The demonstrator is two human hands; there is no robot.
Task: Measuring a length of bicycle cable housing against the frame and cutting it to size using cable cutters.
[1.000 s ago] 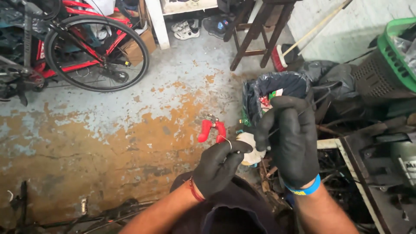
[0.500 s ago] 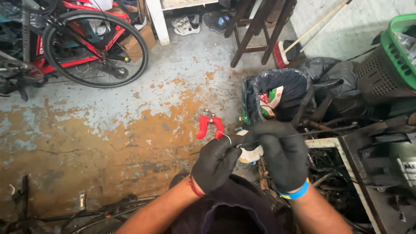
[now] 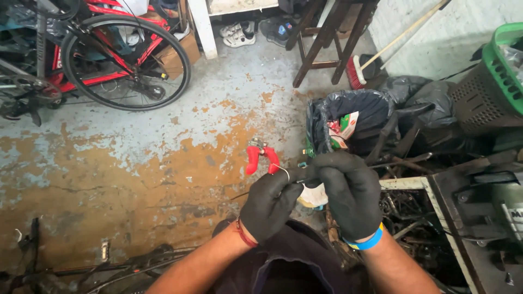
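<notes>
A single camera sits on the person's head and looks steeply down and forward. Both gloved hands (image 3: 313, 198) fill the lower centre, close to the lens, with the forearms running off the bottom edge. Farther out, the view takes in the stained floor (image 3: 141, 163), a bicycle (image 3: 103, 60) at upper left and a bin (image 3: 348, 122) at right.

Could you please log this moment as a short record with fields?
left hand: black glove, pinching a thin wire
right hand: black glove, blue wristband, closed around something small that is hidden
floor: red-handled pliers lying beyond the hands
right side: black rubbish bag, green basket
far left: red bicycle
</notes>
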